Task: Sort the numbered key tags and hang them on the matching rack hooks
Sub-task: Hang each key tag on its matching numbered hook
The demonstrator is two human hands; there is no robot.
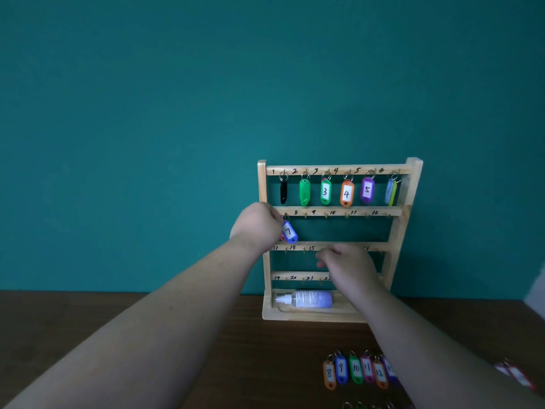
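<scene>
Your left hand (259, 225) reaches to the far side of the table (177, 335), up by the left post of the rack (413, 184). Its fingers are curled in, pinching the upper end of the blue tag (289, 231) marked 7. Your right hand (345, 261) hovers lower and to the right, in front of the third rail, with fingers bent. Whether it carries anything cannot be told from this view.

The rack stands upright at the far edge of the table, with four numbered rails and a tray at its foot where a white bottle (306, 299) lies on its side. Hooks 1 to 6 on the top rail each carry a tag, and the second rail is bare from 8 to 12.

The loose tags (356, 370) lie in a row on the near side of the table, 8 leftmost, well apart from both hands.

The blue tag sits just right of your left fingers, at the leftmost place on the second rail. Its long axis is tilted, top up-left toward the rail and bottom swung down-right. Its ring (285, 216) lies at the rail's lower edge, but it is too small to tell whether it is over the hook. The release turns on that ring being seated. For tag 8, your right hand is the nearer.
</scene>
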